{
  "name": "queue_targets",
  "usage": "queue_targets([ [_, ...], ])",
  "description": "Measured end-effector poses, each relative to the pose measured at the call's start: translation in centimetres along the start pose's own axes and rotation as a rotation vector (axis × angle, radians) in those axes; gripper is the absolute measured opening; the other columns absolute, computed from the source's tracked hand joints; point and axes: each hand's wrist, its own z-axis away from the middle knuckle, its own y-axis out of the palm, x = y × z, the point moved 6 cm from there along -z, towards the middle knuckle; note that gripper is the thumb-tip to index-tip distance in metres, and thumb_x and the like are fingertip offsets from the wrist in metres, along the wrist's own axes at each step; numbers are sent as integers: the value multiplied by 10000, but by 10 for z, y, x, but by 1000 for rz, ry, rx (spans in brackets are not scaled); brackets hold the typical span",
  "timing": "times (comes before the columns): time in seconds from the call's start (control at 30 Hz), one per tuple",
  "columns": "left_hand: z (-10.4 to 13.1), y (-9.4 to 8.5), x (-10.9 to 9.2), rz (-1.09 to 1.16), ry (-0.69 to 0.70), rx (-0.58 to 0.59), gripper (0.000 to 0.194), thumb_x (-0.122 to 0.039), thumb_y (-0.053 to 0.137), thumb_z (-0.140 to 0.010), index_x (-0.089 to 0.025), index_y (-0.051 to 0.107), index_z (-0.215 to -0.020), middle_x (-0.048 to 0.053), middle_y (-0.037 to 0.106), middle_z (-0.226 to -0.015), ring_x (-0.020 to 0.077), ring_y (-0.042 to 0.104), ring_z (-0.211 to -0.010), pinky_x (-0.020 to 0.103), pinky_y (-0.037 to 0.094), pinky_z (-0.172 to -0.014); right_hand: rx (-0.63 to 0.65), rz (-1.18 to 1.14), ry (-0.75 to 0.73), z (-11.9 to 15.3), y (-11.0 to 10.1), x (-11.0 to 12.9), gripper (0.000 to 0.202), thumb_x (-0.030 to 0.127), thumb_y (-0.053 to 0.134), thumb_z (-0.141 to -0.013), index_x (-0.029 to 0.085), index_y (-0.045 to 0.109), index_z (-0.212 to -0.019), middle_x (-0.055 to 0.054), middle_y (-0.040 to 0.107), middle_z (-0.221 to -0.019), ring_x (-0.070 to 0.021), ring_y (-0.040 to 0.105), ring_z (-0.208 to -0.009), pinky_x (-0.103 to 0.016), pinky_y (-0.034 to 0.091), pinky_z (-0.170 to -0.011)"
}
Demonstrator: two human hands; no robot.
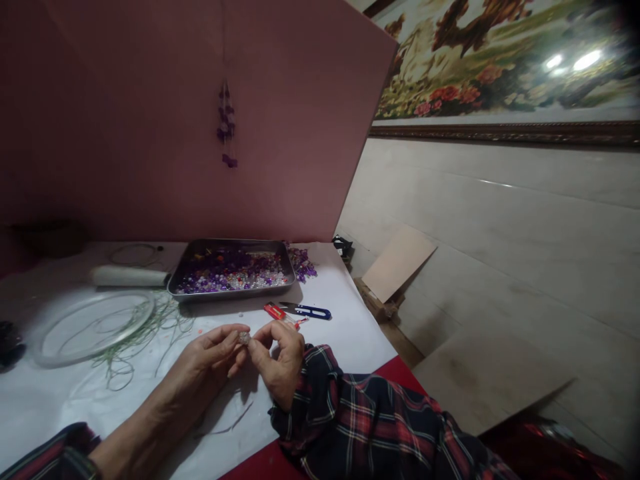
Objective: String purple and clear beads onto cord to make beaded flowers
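Between the fingertips of both hands sits a small clear beaded piece point(244, 338). My left hand point(215, 353) pinches it from the left, and the fingers of my right hand point(277, 353) close on its right side. Just beyond the right hand lie blue thread snips point(307, 311) and a red-handled tool point(274, 311) whose kind I cannot tell. A thin dark strand point(235, 423) rests on the white sheet below the hands. Behind them stands a metal tray point(233, 295) full of purple, clear and reddish beads point(230, 270).
Green thread point(143, 333) lies tangled beside a coil of clear line point(50, 360) at left. A white roll point(130, 277) touches the tray's left side. More purple beads point(305, 265) are heaped at its right. A purple bead string point(226, 123) hangs on the pink panel point(300, 133).
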Motion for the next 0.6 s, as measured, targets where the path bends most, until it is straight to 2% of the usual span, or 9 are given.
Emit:
queue_targets([
  [0.07,0,1,-1,9,10,-1,63,-106,705,-707,-87,727,-763,32,593,-579,83,507,-480,163,466,-455,19,7,-6,0,0,1,170,212,585,-745,193,549,-581,44,509,-546,-133,495,-593,-303,396,-727],
  [0.23,0,-1,-4,7,20,-74,120,-10,609,-748,-74,710,-757,63,629,-661,95,568,-528,183,522,-526,13,15,-20,-1,-3,1,161,225,573,-754,190,547,-599,40,507,-561,-137,496,-611,-295,379,-700],
  [0.6,2,-2,-4,-16,30,-45,117,-28,590,-777,-75,697,-766,43,604,-670,90,567,-548,182,532,-544,-18,30,-49,0,-2,-1,149,191,579,-741,186,541,-597,44,499,-563,-132,493,-618,-281,362,-667],
])
